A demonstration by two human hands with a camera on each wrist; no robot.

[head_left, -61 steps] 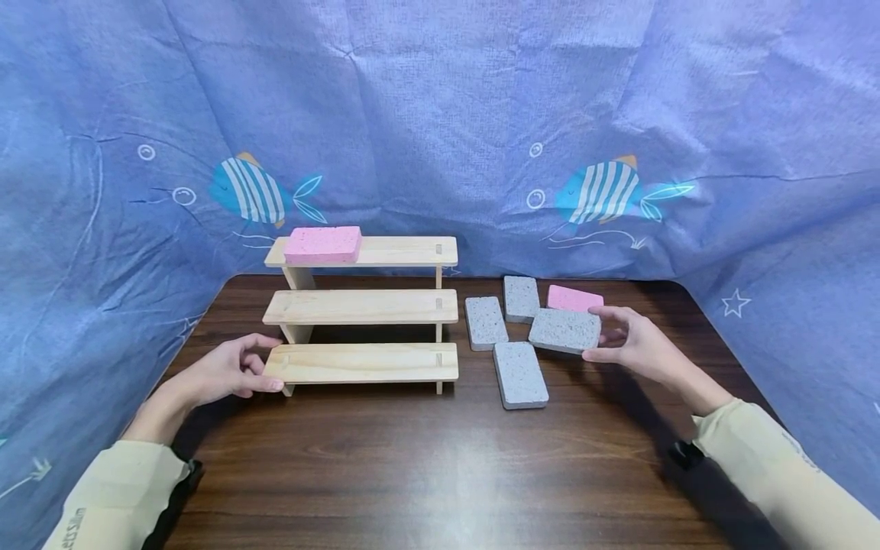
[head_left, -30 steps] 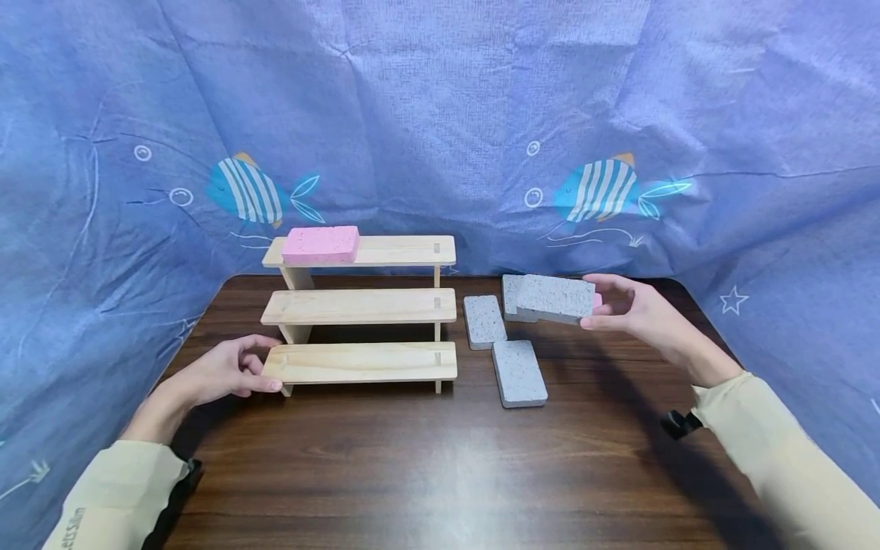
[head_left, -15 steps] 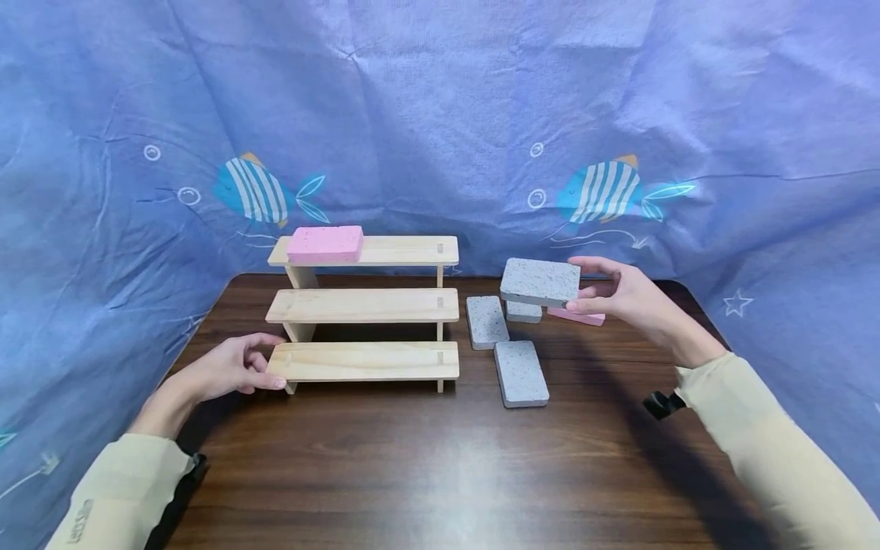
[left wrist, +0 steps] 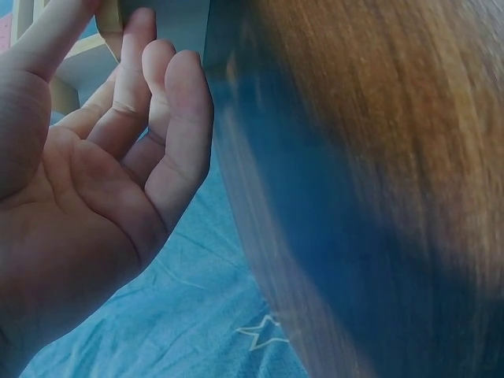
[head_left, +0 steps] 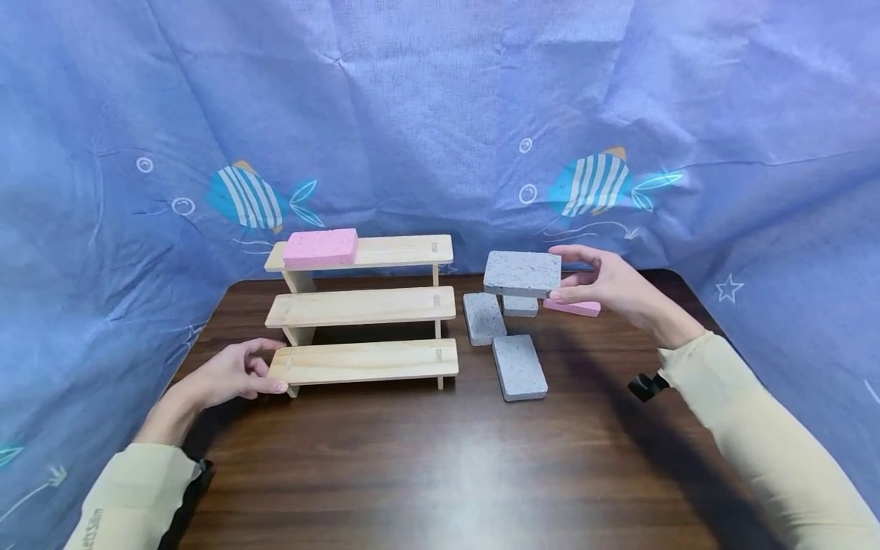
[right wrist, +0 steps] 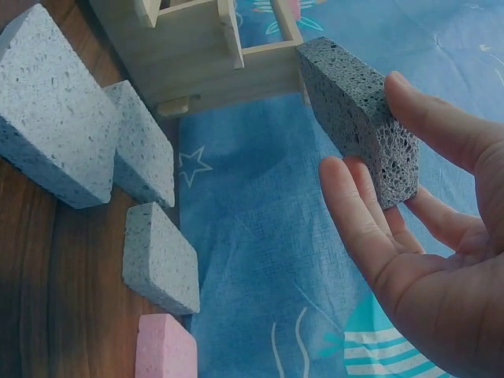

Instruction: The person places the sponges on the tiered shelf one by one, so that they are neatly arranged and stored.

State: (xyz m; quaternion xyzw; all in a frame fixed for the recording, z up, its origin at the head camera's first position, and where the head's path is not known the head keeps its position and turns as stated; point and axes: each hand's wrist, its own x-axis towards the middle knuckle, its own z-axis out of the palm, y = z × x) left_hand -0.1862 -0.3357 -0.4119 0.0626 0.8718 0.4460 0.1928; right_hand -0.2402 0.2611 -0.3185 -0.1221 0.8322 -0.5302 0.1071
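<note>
My right hand [head_left: 605,286] pinches one end of a grey pumice stone [head_left: 522,273] between thumb and fingers, raised over the other stones. The right wrist view shows its porous face [right wrist: 346,102]. Beneath lie three more grey pumice stones, such as the front one [head_left: 519,368], and a pink pumice stone [head_left: 572,307]. A three-tier wooden stand [head_left: 364,307] is on the left, with another pink pumice stone [head_left: 320,247] on the left of its top tier. My left hand [head_left: 230,372] grips the left end of the bottom tier; in its wrist view the other fingers [left wrist: 189,102] curl loosely.
The dark wooden table [head_left: 412,473] has rounded back corners. A blue fish-print cloth [head_left: 440,137] hangs close behind and along both sides. The stand's right end is just left of the grey stones.
My right hand has lifted the grey stone from beside the pink one and carried it left and up. The pink stone behind is partly uncovered. My left hand keeps its place on the stand.
</note>
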